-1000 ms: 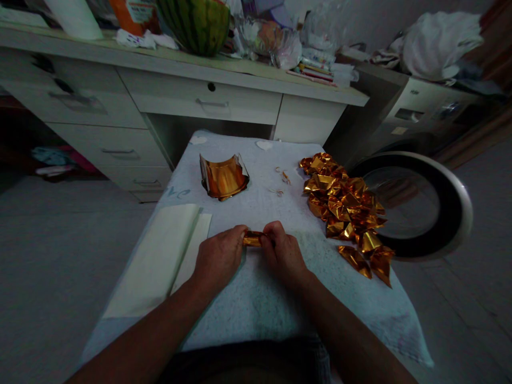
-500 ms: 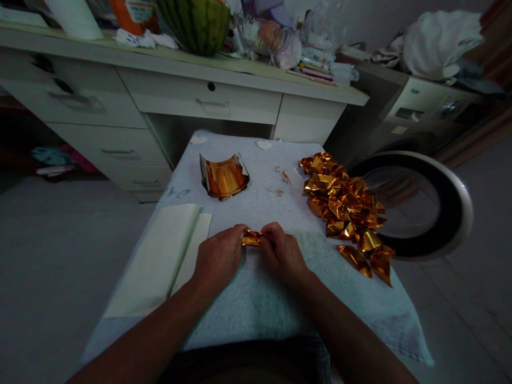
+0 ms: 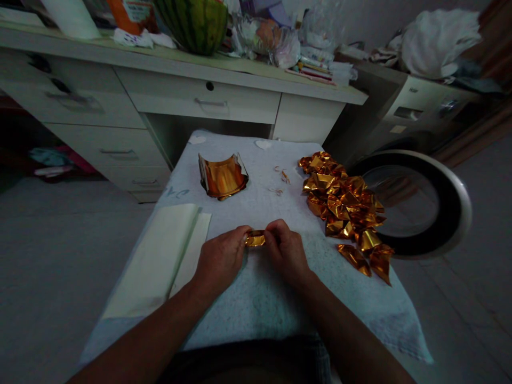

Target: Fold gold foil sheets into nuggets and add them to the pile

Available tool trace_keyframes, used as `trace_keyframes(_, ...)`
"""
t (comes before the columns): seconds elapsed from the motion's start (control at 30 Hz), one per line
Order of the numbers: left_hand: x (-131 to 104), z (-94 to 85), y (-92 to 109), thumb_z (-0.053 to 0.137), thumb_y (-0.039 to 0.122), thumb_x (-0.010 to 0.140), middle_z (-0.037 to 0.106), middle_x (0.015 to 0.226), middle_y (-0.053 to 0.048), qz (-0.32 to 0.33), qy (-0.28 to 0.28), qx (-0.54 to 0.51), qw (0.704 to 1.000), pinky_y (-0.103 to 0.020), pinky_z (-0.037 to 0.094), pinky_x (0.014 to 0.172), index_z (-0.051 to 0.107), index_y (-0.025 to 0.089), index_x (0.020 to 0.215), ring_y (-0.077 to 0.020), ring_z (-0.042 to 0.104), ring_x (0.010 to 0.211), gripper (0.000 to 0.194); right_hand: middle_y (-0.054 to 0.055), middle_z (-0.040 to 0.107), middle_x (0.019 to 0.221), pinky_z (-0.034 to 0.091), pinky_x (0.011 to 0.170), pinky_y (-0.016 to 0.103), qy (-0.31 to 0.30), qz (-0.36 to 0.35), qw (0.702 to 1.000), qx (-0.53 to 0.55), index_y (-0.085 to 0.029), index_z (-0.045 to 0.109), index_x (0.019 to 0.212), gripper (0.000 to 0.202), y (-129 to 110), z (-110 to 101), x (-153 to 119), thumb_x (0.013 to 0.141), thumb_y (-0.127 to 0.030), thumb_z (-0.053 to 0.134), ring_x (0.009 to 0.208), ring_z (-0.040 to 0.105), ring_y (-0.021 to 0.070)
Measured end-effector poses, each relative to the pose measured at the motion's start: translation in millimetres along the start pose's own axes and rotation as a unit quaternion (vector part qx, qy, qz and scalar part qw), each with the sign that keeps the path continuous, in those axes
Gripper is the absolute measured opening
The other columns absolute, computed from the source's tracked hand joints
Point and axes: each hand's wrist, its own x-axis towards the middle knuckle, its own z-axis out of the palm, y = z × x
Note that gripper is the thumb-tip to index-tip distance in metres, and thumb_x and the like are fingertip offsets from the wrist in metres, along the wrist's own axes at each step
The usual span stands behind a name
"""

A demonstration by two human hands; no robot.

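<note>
A small folded piece of shiny gold foil (image 3: 255,238) is held between both hands above the cloth-covered table (image 3: 256,298). My left hand (image 3: 224,255) pinches its left end, and my right hand (image 3: 287,249) pinches the right end with thumb and fingers. Beyond the hands, a curved stack of gold foil sheets (image 3: 223,178) rests at the back left. Many folded gold foil pieces (image 3: 346,200) lie heaped on the right side of the table. Thin bits of scrap (image 3: 285,177) are between the stack and the heap.
Folded pale paper (image 3: 160,256) lies at the table's left. Behind stands a white counter with drawers (image 3: 204,98), bearing a watermelon (image 3: 194,24) and plastic bags. A washing machine's open round door (image 3: 452,208) is close to the table's right edge.
The foil between my hands now shows a wider, flatter face, and its right end has shifted slightly right with my right hand. The rest has barely changed.
</note>
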Motion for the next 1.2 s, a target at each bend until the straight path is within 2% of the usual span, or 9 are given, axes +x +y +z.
trace_keyframes(0.2,2.1,-4.4,4.0,0.038,0.027,0.098,0.075,0.086,-0.001,-0.034,0.006,0.029,0.999,-0.029,0.047,0.064,0.063,0.023,0.107,-0.0196,0.07,0.075,0.028,-0.003,0.06,0.064,0.036,0.053,0.022,-0.018,-0.033,0.999,-0.022,-0.021,0.051,0.088,0.009,0.5,1.3,-1.5,0.092,-0.025,0.044,0.052,0.055,0.0126)
trace_keyframes(0.47,-0.9,1.4,-0.6,0.035,0.028,0.099,0.074,0.09,-0.001,0.035,-0.03,-0.004,0.999,-0.028,0.048,0.068,0.061,0.023,0.109,-0.0181,0.069,0.078,0.028,-0.002,0.06,0.065,0.038,0.053,0.022,0.024,-0.026,0.999,-0.008,-0.021,0.052,0.087,0.01,2.8,2.1,-1.8,0.092,-0.024,0.045,0.054,0.058,0.0127)
trace_keyframes(0.63,0.4,-2.3,1.8,0.034,0.027,0.099,0.074,0.087,-0.002,-0.009,-0.003,0.024,1.0,-0.029,0.047,0.065,0.061,0.021,0.108,-0.0194,0.069,0.076,0.03,-0.003,0.06,0.064,0.036,0.052,0.022,-0.003,-0.048,0.999,-0.012,-0.021,0.052,0.087,0.009,-0.4,1.0,-2.3,0.092,-0.025,0.046,0.052,0.055,0.0119)
trace_keyframes(0.93,-0.4,0.3,2.0,0.032,0.027,0.099,0.073,0.087,-0.002,0.001,-0.019,0.02,1.0,-0.029,0.048,0.067,0.061,0.022,0.106,-0.0195,0.069,0.077,0.03,-0.002,0.059,0.063,0.036,0.051,0.022,-0.002,-0.039,0.999,-0.02,-0.021,0.05,0.087,0.01,0.0,2.4,-2.4,0.092,-0.026,0.044,0.052,0.056,0.0127)
trace_keyframes(1.2,1.3,-5.0,3.9,0.03,0.031,0.099,0.073,0.084,-0.001,-0.009,0.01,-0.016,1.0,-0.028,0.047,0.065,0.061,0.022,0.108,-0.0178,0.069,0.075,0.034,-0.001,0.062,0.066,0.037,0.053,0.023,-0.005,-0.041,0.998,-0.041,-0.021,0.05,0.089,0.011,-0.5,3.8,-1.8,0.093,-0.027,0.042,0.053,0.058,0.0136)
